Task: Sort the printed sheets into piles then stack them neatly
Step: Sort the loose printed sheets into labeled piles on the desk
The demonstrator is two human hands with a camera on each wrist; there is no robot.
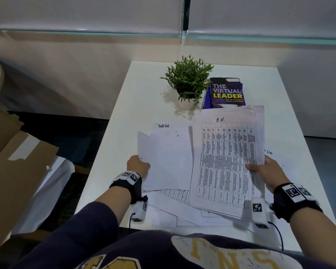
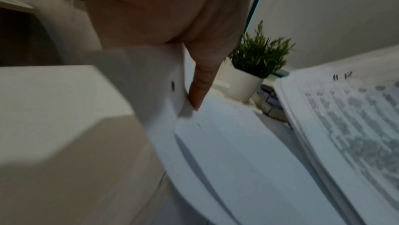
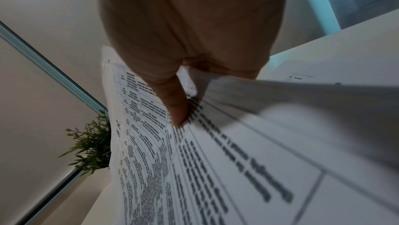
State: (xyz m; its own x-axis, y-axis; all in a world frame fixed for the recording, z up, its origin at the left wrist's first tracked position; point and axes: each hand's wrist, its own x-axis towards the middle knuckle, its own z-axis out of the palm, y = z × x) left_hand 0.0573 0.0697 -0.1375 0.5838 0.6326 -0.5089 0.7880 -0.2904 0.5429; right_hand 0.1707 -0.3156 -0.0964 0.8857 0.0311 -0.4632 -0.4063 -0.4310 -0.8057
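My right hand [image 1: 268, 169] pinches a thick bundle of printed sheets [image 1: 225, 162] by its right edge, thumb on top; the top sheet bears a dense table and a handwritten "H.R." [image 3: 151, 152]. My left hand [image 1: 139, 166] grips a thinner, mostly blank batch of sheets [image 1: 167, 158] by its left edge, held above the table. In the left wrist view the thumb [image 2: 200, 90] presses on that batch [image 2: 237, 143]. A sheet headed "Task list" [image 1: 163, 126] lies flat behind it. More printed sheets [image 1: 175, 210] lie loosely fanned on the white table [image 1: 109, 152] under both bundles.
A small potted plant [image 1: 188, 84] and a book titled "The Virtual Leader" [image 1: 227, 94] stand at the back of the table. Another sheet [image 1: 270, 152] peeks out at the right. Cardboard boxes [image 1: 12, 162] sit on the floor to the left.
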